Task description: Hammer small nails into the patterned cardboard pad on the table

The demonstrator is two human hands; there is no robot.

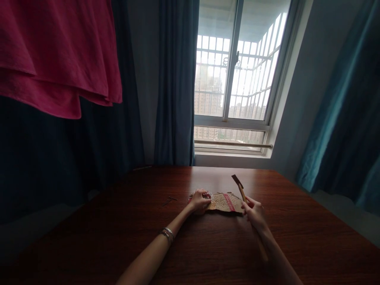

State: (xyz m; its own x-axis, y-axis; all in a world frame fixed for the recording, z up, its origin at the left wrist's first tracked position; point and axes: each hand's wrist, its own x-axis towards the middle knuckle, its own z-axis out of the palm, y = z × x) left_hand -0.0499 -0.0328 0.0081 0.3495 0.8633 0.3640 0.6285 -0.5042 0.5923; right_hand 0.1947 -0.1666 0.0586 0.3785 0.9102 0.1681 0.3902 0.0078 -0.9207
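Observation:
A piece of brown cardboard (221,202) lies on the wooden table, dotted with many small holes or marks and crossed by a pink-red band. On its left end rests my left hand (200,200), thumb and fingers pinched around what looks like a thin nail, mostly hidden by the fingers. My right hand (253,212) is closed around the wooden handle of a hammer (242,194). The hammer's dark head is raised above the far right side of the cardboard, and its handle slants down toward me. To the left of the cardboard lie a few loose dark nails (170,200).
The reddish-brown table (133,229) reaches to the wall below a barred window (231,79). Blue curtains (176,87) hang on both sides. A pink cloth (59,55) hangs at the upper left. A thin object (142,168) lies near the table's far left edge.

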